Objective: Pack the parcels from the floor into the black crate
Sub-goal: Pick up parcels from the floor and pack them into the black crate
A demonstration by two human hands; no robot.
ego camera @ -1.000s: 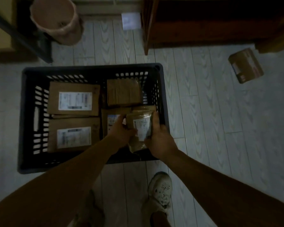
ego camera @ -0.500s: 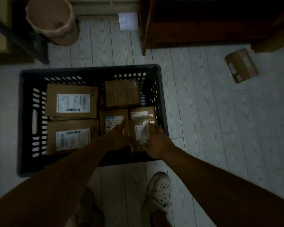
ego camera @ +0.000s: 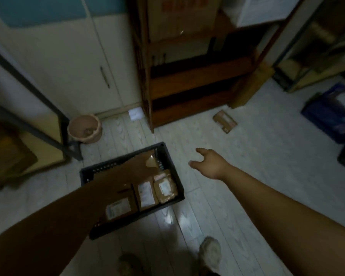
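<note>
Right hand [ego camera: 209, 164]: fingers loosely spread and slightly curled, thumb apart, holding nothing; hovers above bare floor [ego camera: 257, 176] just right of black crate [ego camera: 172, 166].

Left hand [ego camera: 137, 167]: dark, blurred, over far half of crate; finger spread and any contact cannot be told.

Crate on floor holds flat brown parcels: large labelled parcel [ego camera: 118, 210] at near left, narrow parcel [ego camera: 145, 193] beside it, small parcel [ego camera: 165, 188] against right wall.

Loose parcel [ego camera: 224, 123] lies on floor well apart from crate, near wooden shelf [ego camera: 187, 86].

Pink bucket [ego camera: 84, 129] stands beyond crate, at left.
</note>
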